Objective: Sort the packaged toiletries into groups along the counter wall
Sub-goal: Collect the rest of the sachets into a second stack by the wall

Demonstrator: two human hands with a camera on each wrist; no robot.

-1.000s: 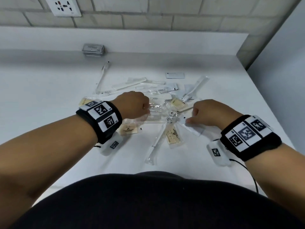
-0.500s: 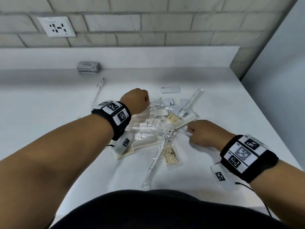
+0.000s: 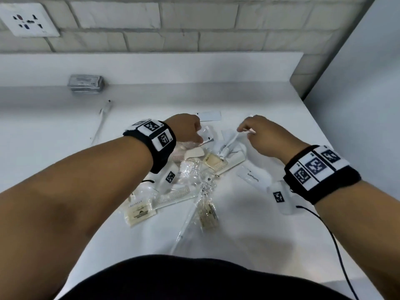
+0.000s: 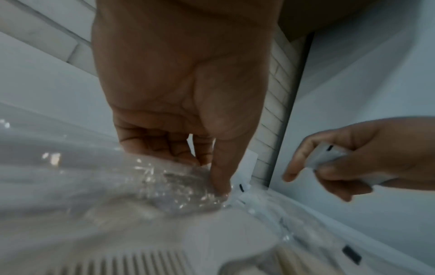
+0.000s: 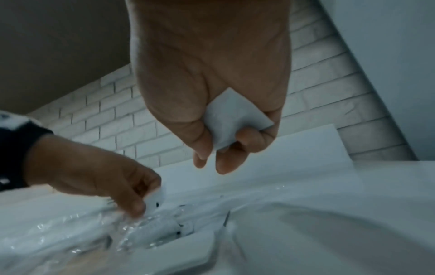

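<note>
A pile of packaged toiletries (image 3: 194, 169) lies mid-counter: combs, soap sachets, wrapped toothbrushes and a sachet marked Toothpaste (image 3: 253, 177). My left hand (image 3: 200, 138) reaches over the pile's far side and pinches a small white sachet (image 3: 207, 135) (image 5: 155, 199), its thumb pressing into clear wrapping (image 4: 179, 186). My right hand (image 3: 244, 131) is raised just right of it and grips a white sachet (image 5: 233, 119) (image 4: 327, 154) between curled fingers and palm. Its thumb and forefinger tips point down, apart from the pile.
A stack of grey packets (image 3: 85, 83) sits against the counter wall at the back left. One wrapped toothbrush (image 3: 101, 120) lies alone left of the pile, and a white sachet (image 3: 210, 115) lies behind it. A side wall (image 3: 357, 105) bounds the counter on the right.
Both hands have moved from the pile's near side to its far side. The right hand now holds a white sachet off the counter; the left has taken hold of another.
</note>
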